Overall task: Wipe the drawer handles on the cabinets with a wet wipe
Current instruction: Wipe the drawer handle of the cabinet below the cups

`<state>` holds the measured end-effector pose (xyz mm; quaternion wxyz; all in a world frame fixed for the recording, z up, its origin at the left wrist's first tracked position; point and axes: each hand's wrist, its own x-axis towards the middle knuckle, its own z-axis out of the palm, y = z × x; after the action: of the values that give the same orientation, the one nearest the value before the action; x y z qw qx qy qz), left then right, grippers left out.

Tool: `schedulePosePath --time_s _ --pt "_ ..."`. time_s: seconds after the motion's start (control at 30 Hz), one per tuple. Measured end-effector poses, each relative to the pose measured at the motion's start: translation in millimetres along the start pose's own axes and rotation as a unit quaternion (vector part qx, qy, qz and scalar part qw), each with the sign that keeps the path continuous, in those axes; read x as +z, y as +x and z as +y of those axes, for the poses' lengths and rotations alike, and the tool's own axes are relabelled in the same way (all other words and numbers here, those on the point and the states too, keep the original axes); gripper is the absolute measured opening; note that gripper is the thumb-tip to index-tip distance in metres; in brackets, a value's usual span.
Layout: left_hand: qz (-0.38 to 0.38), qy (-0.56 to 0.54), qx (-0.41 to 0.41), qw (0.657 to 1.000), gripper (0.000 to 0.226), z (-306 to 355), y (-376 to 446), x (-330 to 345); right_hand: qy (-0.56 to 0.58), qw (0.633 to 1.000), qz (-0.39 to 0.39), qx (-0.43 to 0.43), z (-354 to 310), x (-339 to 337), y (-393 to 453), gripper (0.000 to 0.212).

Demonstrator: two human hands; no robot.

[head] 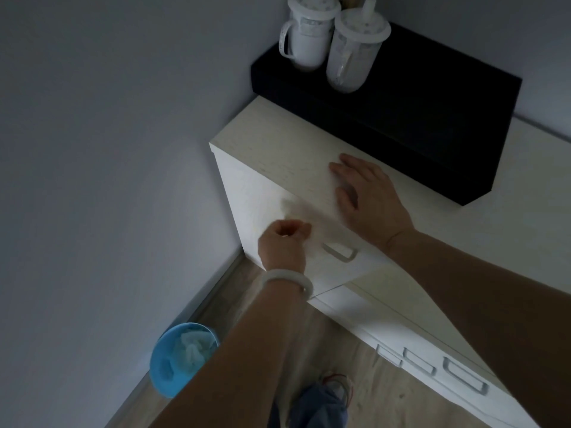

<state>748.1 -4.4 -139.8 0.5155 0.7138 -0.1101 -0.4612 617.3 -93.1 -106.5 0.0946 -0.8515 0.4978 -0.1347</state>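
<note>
My left hand (pixel 284 240), with a pale bangle on the wrist, is closed against the front of the tall white cabinet (pixel 244 193). A blurred pale wet wipe (pixel 301 210) trails from its fingers. The hand is just left of a white drawer handle (pixel 340 251) and does not touch it. My right hand (pixel 366 196) lies flat, fingers spread, on the cabinet's top edge above that handle. Three more handles (pixel 466 378) show on the lower cabinet to the right.
A black box (pixel 432 112) sits on the cabinet top with two lidded cups (pixel 352 50) on it. A blue bin (pixel 173 366) holding crumpled tissue stands on the wood floor by the wall. My foot (pixel 321 400) is at the bottom.
</note>
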Motion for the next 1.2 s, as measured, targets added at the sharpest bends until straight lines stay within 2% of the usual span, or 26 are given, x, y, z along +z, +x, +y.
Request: schedulePosePath --time_s 0.07,0.17,0.33,0.57,0.67,0.8,0.93,1.0,1.13,1.2 --pt "0.009 -0.011 0.007 1.0 0.025 4 9 -3 -0.002 1.0 -0.001 0.002 0 0 0 0.047" --pt "-0.017 -0.041 -0.011 0.999 0.013 2 8 -1 -0.005 1.0 -0.002 0.001 -1 0 0 0.047" --pt "-0.033 -0.113 -0.056 0.991 0.011 -6 1 0 -0.006 1.0 -0.007 0.002 0 0 0 0.049" --pt "-0.002 -0.108 -0.061 0.992 0.006 -19 -15 -5 -0.002 1.0 -0.004 0.004 -1 0 -1 0.051" --pt "-0.022 -0.113 -0.072 0.991 0.008 -13 -5 -9 -0.005 1.0 -0.006 0.003 -1 0 0 0.051" --pt "-0.052 -0.16 -0.116 0.979 0.011 -3 7 -7 -0.004 1.0 -0.007 0.003 -1 -1 1 0.047" --pt "-0.025 -0.194 -0.16 0.968 0.008 -18 -16 0 0.001 1.0 -0.008 0.005 -2 -1 0 0.05" --pt "-0.038 -0.192 -0.179 0.964 0.008 -24 -27 2 0.001 1.0 -0.008 0.004 0 -1 0 0.051" --pt "-0.032 -0.138 -0.151 0.978 0.01 -20 -17 -3 0.005 1.0 -0.002 0.002 -1 0 0 0.049" --pt "-0.021 -0.145 -0.137 0.98 0.009 -18 -12 -6 0.009 1.0 -0.001 0.001 0 1 0 0.047"
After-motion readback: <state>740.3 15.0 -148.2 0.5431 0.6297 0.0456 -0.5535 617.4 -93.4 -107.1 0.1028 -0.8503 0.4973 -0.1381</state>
